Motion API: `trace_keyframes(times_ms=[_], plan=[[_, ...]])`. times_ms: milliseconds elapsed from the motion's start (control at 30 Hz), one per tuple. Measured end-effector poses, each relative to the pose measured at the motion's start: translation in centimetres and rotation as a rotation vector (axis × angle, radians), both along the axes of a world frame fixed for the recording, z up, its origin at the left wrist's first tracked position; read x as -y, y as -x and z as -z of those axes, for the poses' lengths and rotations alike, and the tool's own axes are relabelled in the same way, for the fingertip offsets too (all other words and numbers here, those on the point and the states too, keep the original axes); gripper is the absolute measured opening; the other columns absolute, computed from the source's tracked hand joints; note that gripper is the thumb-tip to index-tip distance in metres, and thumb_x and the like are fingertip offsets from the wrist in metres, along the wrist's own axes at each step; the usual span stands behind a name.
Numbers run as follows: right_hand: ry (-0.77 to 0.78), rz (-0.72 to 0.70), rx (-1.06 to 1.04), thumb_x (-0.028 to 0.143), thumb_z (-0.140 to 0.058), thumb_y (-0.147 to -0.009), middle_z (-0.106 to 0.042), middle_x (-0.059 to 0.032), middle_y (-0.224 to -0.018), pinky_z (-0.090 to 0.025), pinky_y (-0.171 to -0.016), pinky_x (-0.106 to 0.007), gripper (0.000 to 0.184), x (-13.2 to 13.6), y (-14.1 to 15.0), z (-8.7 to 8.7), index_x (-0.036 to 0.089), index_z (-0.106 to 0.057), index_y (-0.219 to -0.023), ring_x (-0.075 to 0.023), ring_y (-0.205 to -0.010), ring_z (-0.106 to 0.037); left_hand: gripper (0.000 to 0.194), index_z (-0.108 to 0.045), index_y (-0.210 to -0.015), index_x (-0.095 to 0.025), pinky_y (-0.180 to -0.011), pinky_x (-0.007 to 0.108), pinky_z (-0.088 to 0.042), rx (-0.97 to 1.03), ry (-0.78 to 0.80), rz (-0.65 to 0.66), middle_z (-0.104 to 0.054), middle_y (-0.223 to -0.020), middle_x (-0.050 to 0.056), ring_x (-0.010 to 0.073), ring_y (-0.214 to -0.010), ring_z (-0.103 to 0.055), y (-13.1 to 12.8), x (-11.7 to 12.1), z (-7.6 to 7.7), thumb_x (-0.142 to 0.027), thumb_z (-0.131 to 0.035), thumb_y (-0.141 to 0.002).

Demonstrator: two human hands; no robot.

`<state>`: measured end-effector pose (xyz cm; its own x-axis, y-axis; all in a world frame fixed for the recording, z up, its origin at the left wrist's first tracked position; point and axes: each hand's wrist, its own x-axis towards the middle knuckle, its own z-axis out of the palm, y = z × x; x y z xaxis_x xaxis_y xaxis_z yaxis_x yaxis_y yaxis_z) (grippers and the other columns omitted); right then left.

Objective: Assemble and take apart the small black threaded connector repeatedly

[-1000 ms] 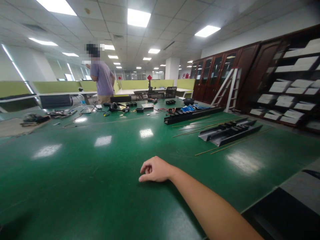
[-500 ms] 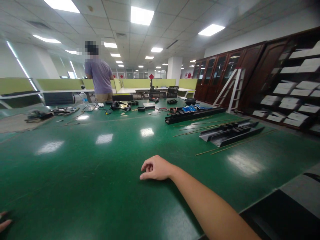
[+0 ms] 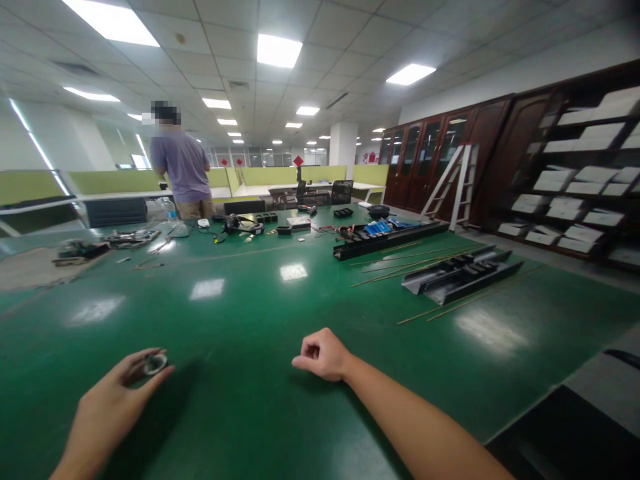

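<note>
At the lower left, my left hand (image 3: 113,400) pinches a small round thing with a pale rim (image 3: 155,363) between thumb and fingers, above the green tabletop (image 3: 240,320); its exact kind is not clear. My right hand (image 3: 324,355) is at the middle of the near table, curled into a loose fist with the thumb forward. Nothing shows in it. A gap of bare tabletop separates the two hands.
Black metal channels (image 3: 465,277) and thin brass-coloured rods (image 3: 420,315) lie at the right. Blue-marked parts (image 3: 383,227), a headset-like thing (image 3: 244,225) and small black boxes lie farther back. A person (image 3: 183,163) stands behind the table; a stepladder (image 3: 463,187) is beyond.
My left hand has come in from the left edge, now showing the small round thing. My right hand's fingers have curled tighter. The view has tilted up slightly.
</note>
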<state>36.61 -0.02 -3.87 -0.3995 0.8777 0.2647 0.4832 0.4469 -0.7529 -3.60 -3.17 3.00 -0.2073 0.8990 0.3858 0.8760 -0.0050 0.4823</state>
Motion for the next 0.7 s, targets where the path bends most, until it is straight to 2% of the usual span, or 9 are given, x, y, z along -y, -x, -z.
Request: trace_keyframes(times_ms=[67,233,333,467,700], plan=[[-0.033,0.056,0.035,0.052,-0.069,-0.078,-0.058,-0.0003,-0.055,-0.032,-0.048,-0.021,0.04,0.1,0.1,0.0,0.015,-0.065,-0.063,-0.0105,-0.05,-0.049,0.042,-0.066,-0.106,-0.029,-0.087,0.036,-0.055,0.107,0.055,0.071,-0.076,-0.096,-0.004,0.0234,-0.094,-0.071,-2.4,-0.9,0.3,-0.055,-0.07,-0.073],[-0.111,0.173,0.109,0.053,-0.063,-0.082,-0.058,-0.0009,-0.053,-0.031,-0.051,-0.024,0.045,-0.1,0.3,-0.1,0.016,-0.06,-0.057,-0.0114,-0.049,-0.05,0.043,-0.068,-0.109,-0.023,-0.083,0.035,-0.057,0.227,0.075,0.379,-0.073,-0.106,0.005,0.0237,-0.089,-0.071,-8.3,-2.2,1.9,-0.049,-0.071,-0.075],[-0.115,0.224,0.122,0.053,-0.061,-0.084,-0.059,-0.0011,-0.053,-0.031,-0.052,-0.024,0.046,-0.5,0.7,-0.5,0.016,-0.059,-0.057,-0.0118,-0.05,-0.051,0.037,-0.068,-0.11,-0.023,-0.083,0.036,-0.057,0.245,0.084,0.453,-0.071,-0.11,0.005,0.023,-0.09,-0.07,-10.7,-2.5,3.1,-0.045,-0.068,-0.079],[-0.127,0.185,0.155,0.055,-0.061,-0.084,-0.061,-0.0011,-0.055,-0.031,-0.053,-0.024,0.045,-0.9,1.2,-0.8,0.017,-0.06,-0.058,-0.0117,-0.051,-0.052,0.031,-0.069,-0.107,-0.025,-0.09,0.038,-0.054,0.225,0.137,0.534,-0.071,-0.108,0.004,0.0234,-0.098,-0.067,-12.0,-3.0,3.9,-0.041,-0.069,-0.08],[-0.317,0.179,0.266,0.054,-0.066,-0.079,-0.062,0.0005,-0.056,-0.033,-0.065,-0.029,0.044,-0.9,2.0,-0.2,0.018,-0.056,-0.056,-0.0129,-0.053,-0.052,0.029,-0.069,-0.108,-0.026,-0.092,0.036,-0.051,0.176,0.174,0.637,-0.07,-0.106,0.004,0.0227,-0.1,-0.065,-12.2,-3.0,4.0,-0.037,-0.07,-0.081]])
